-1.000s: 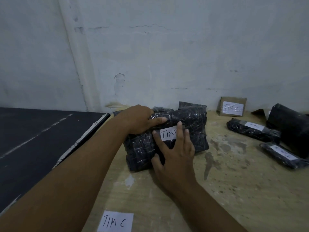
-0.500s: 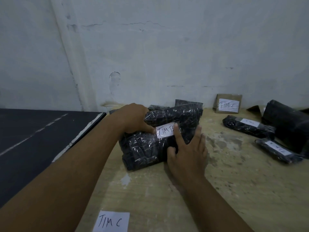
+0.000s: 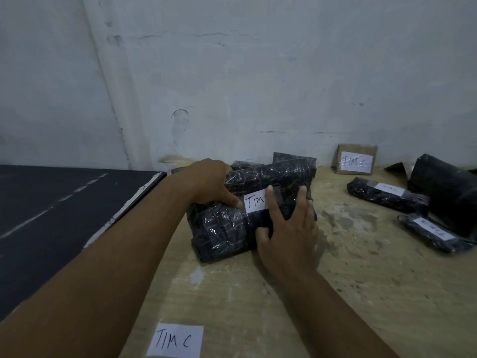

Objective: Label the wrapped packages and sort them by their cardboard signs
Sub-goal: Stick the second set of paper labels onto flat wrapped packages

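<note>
Head view: grips package (image 3: 222,228) with left hand (image 3: 210,186), presses label (image 3: 254,202) down with flat right hand (image 3: 289,233); two labelled packages (image 3: 387,196) (image 3: 433,233) sorted right of package, spare label (image 3: 175,341) unused.

A bare packing or sorting room: a cracked, whitewashed plaster wall (image 3: 258,73) rises behind a stained pale wooden bench (image 3: 361,280) strewn with black plastic-wrapped packages (image 3: 384,200) bearing handwritten white paper labels (image 3: 390,189), beside a brown cardboard sign (image 3: 355,159).
</note>
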Tool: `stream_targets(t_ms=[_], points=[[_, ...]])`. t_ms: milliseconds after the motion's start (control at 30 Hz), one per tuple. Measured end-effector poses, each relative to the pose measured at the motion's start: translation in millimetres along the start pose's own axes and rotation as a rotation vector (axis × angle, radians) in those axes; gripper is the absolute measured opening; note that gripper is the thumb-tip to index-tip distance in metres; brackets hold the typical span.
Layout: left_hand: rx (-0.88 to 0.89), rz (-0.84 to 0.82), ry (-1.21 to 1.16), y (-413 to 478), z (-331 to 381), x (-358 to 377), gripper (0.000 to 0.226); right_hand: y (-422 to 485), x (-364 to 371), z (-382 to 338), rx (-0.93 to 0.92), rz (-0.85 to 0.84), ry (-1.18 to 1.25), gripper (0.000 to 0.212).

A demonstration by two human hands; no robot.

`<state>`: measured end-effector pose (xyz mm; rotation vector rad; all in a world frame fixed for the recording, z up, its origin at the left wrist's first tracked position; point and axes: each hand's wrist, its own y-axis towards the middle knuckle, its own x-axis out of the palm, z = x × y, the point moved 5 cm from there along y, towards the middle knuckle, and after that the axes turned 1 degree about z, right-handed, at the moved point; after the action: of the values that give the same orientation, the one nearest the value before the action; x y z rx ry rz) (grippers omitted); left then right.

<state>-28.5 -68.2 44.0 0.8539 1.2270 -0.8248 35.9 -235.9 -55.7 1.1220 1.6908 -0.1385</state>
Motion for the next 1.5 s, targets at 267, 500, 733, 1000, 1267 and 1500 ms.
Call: stream_targets(t_ms=[267, 500, 733, 1000, 1267, 1500], points=[[-0.009, -0.033, -0.006, 0, -2, 0, 0.083, 14, 2, 21, 0.116, -0.005, 0.046, 0.066], [0.013, -0.039, -0.007, 1, -2, 2, 0.071, 19, 15, 9, 0.198, -0.015, 0.197, 0.122], [0.029, -0.055, -0.021, 1, -4, 1, 0.063, 29, 12, 21, 0.278, 0.111, 0.311, 0.142], [0.023, -0.071, -0.061, 2, -4, 1, 0.063, 48, 7, 57, 0.468, 0.190, 0.469, 0.089], [0.011, -0.080, -0.102, 2, -3, -2, 0.061, 45, 6, 51, 0.411, 0.258, 0.448, 0.099], [0.047, -0.072, -0.047, -4, 3, -1, 0.061, 47, -1, 32, 0.378, 0.266, 0.537, 0.124]])
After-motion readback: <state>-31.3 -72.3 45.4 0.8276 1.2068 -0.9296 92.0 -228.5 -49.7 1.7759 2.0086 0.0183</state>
